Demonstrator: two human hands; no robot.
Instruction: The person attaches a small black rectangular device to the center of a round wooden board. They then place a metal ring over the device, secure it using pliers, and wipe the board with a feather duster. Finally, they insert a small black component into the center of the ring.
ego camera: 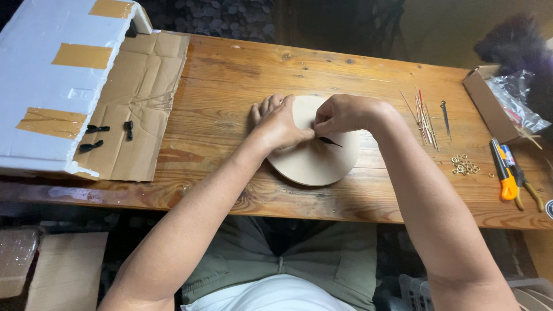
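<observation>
A round tan disc [314, 161] lies flat on the wooden table [230, 75]. The left hand [276, 124] presses on its 10 o'clock edge, fingers spread. The right hand [345, 114] pinches a thin black pointer [329, 140] at the centre. That pointer looks light, bendable; best held near its base.

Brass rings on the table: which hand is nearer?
Right. The right hand sits on the round disc, closer to the brass rings; the left hand lies farther beyond it.

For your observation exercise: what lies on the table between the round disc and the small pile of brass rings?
In the head view, only bare wooden table separates the round disc from the brass rings.
</observation>
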